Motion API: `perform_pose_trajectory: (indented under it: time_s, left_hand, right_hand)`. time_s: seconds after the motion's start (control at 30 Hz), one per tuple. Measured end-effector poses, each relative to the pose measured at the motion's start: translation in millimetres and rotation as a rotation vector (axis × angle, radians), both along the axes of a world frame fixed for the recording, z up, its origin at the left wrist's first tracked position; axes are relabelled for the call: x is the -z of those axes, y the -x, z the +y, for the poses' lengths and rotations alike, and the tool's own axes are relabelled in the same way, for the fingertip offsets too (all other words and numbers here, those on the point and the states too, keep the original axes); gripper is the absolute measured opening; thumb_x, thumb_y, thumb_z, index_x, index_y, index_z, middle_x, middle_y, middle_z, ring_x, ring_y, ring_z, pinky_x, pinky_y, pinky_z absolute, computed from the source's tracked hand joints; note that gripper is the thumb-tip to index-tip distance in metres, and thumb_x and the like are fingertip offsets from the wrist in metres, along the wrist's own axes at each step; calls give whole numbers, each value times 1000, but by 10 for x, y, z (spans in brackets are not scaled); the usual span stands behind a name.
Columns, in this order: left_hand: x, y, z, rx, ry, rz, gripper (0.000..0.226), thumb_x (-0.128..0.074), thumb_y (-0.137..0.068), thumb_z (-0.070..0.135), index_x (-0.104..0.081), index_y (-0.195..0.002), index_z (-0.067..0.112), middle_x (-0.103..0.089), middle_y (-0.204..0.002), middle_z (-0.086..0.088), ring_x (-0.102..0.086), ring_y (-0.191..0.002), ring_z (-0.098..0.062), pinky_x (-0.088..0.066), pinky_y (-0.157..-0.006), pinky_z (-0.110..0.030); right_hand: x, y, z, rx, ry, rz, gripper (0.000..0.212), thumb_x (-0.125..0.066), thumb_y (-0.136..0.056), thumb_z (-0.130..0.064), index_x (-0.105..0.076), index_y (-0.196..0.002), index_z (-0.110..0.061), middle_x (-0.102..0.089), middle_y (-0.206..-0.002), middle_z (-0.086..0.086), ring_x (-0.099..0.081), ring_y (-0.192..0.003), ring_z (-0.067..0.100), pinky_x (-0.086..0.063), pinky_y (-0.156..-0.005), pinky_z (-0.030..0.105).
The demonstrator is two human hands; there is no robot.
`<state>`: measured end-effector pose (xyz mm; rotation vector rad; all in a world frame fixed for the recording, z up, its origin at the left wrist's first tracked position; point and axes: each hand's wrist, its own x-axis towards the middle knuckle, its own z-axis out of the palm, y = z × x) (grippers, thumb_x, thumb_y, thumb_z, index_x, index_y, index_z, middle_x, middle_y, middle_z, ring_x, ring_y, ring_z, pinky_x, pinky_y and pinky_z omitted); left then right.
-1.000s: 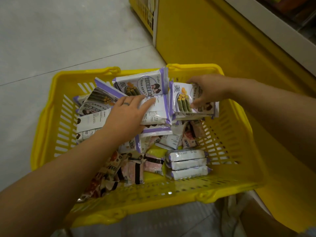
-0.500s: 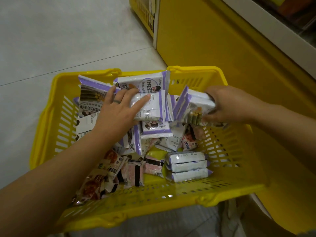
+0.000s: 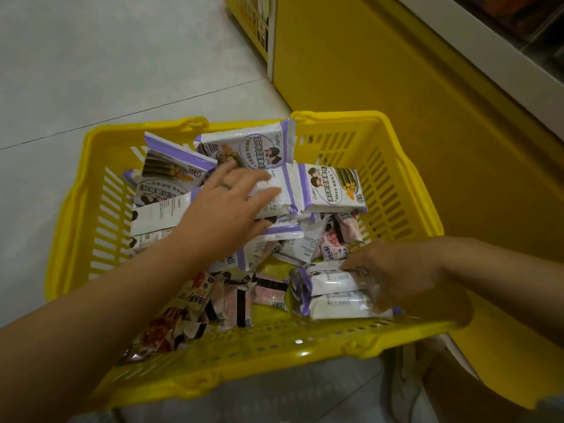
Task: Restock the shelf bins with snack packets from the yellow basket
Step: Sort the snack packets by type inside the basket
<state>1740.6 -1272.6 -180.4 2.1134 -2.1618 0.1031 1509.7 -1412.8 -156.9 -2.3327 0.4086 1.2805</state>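
Note:
The yellow basket (image 3: 274, 340) stands on the floor in front of me, filled with several snack packets. White-and-purple packets (image 3: 332, 187) lie heaped across its far half. Pink and brown packets (image 3: 232, 303) fill the near left. My left hand (image 3: 225, 206) lies with straight fingers on a white-and-purple packet (image 3: 274, 198) in the middle of the heap. My right hand (image 3: 396, 276) curls over the right end of a small stack of white packets (image 3: 335, 290) at the near right. That hand is blurred.
The yellow base of the shelf unit (image 3: 381, 71) rises right behind the basket, with a white shelf edge (image 3: 488, 47) above it at top right. Another yellow crate (image 3: 250, 22) stands at the top. Grey floor tiles (image 3: 91, 71) spread to the left.
My right hand let go of the picture packet at the far right and came down to the white stack near me. My left hand stayed on the heap, fingers spread a little further right.

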Motion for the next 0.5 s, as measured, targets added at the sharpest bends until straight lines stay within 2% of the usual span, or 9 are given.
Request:
perform_pose_trajectory:
  time_s: [0.03,0.1,0.17,0.23,0.27,0.37,0.47,0.5]
  left_hand:
    - [2,99,0,63,41,99,44,-69,-84,30,-61,-123,13,-56,-130,-15,-57,-113,-35,-41,-98,-53]
    - [33,327,4,158,-67,296,40,-60,-90,29,-56,-129,18,-52,-134,-6,-58,-110,-25,-51,-86,-41]
    - [146,538,4,140,-362,485,53,-54,-92,44,-40,-141,28,-39,-144,4,-50,-120,-16,-48,-93,-34]
    - [279,678,-9,77,-670,670,74,-57,-86,57,-24,-147,33,-30,-151,7,-40,-129,-14,-40,-103,-33]
    - [337,727,-15,73,-752,723,81,-60,-83,59,-22,-149,32,-30,-152,6,-39,-130,-15,-38,-105,-33]
    - [441,798,-32,66,-809,754,88,-68,-77,58,-22,-148,32,-32,-146,3,-40,-129,-19,-37,-107,-35]
    - [454,801,-35,36,-793,799,82,-70,-75,58,-29,-144,39,-39,-131,5,-46,-118,-17,-41,-98,-29]
    - [444,794,-27,38,-801,832,78,-69,-76,57,-32,-142,40,-41,-129,7,-47,-116,-15,-41,-95,-27]
  right_hand:
    - [11,-10,-12,12,4,-9,79,-73,-81,-36,-30,-146,-26,-42,-144,-3,-44,-128,17,-40,-105,34]
    - [57,-38,-21,46,17,-27,74,-71,-83,-35,-32,-145,-26,-43,-142,-1,-46,-125,19,-42,-104,35]
    - [109,-66,-25,39,30,-35,70,-70,-84,-35,-35,-144,-24,-45,-137,1,-48,-119,19,-44,-100,34]
    - [151,-77,-38,43,35,-30,65,-69,-85,-33,-38,-141,-25,-43,-132,1,-48,-115,19,-45,-97,34]
    - [166,-73,-40,66,30,-22,63,-69,-84,-31,-39,-139,-27,-43,-131,0,-48,-114,19,-46,-97,34]
    - [190,-40,-27,162,-33,-4,61,-72,-82,-32,-37,-133,-30,-47,-127,-3,-51,-111,16,-47,-93,33]
    - [168,-18,-3,200,-83,2,72,-75,-80,-36,-32,-138,-29,-48,-131,-5,-50,-116,16,-45,-99,35]
    - [153,-10,0,185,-82,-4,70,-74,-81,-37,-34,-139,-30,-49,-132,-4,-50,-116,16,-45,-99,35]
